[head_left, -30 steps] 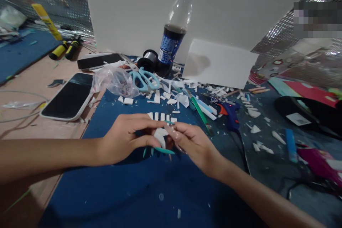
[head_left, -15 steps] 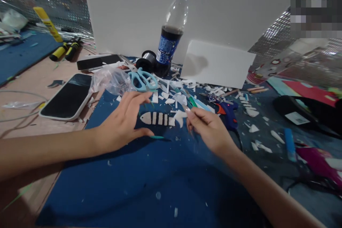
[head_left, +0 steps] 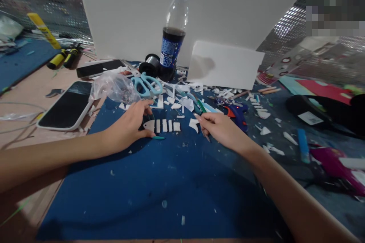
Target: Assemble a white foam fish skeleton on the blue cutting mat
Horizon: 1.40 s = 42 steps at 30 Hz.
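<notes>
White flat pieces lie in a row on the blue mat: a fish-head piece with a small eye hole, several short strips, and a forked tail piece at the right, apart from the strips. My left hand, with long turquoise nails, is curved around the head piece, thumb below and fingers above, still apart. My right hand has thumb and forefinger pinched at the tail's upper right edge. Thin pointed ends show under its fingers; I cannot tell whether they are nails or a tool.
White scraps, light-blue scissors, a plastic bag and a cola bottle stand or lie behind. A phone is at the left. A glue gun and a black strap-like item lie right. White boards rise behind.
The tail piece has shifted right, away from the strips, with my right hand at it. My left hand has drawn slightly left around the head piece. The view has shifted a little.
</notes>
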Each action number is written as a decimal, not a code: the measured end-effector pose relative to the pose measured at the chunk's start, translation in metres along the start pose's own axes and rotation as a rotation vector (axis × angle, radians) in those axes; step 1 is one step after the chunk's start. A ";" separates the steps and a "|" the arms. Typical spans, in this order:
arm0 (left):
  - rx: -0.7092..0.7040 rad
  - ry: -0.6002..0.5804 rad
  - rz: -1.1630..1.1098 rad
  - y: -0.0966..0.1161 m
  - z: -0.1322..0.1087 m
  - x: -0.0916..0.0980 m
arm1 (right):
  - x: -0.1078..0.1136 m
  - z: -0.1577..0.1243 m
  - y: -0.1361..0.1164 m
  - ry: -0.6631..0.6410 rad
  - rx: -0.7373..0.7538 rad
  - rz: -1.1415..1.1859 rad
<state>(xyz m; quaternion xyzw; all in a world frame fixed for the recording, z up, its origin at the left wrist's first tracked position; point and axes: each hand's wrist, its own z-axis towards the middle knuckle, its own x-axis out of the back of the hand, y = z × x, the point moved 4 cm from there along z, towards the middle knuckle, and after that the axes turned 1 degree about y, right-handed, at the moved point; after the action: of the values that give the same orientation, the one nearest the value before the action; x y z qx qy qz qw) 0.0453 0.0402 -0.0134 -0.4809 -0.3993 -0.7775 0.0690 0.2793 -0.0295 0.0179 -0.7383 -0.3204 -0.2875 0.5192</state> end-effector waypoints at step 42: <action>-0.056 -0.140 0.005 0.006 -0.017 0.016 | -0.040 0.006 -0.041 -0.121 -0.025 0.020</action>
<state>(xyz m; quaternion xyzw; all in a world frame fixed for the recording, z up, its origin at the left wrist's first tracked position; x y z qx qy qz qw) 0.0279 0.0286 -0.0011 -0.5368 -0.3801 -0.7527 0.0294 0.2233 -0.0205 0.0099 -0.7639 -0.3402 -0.2411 0.4926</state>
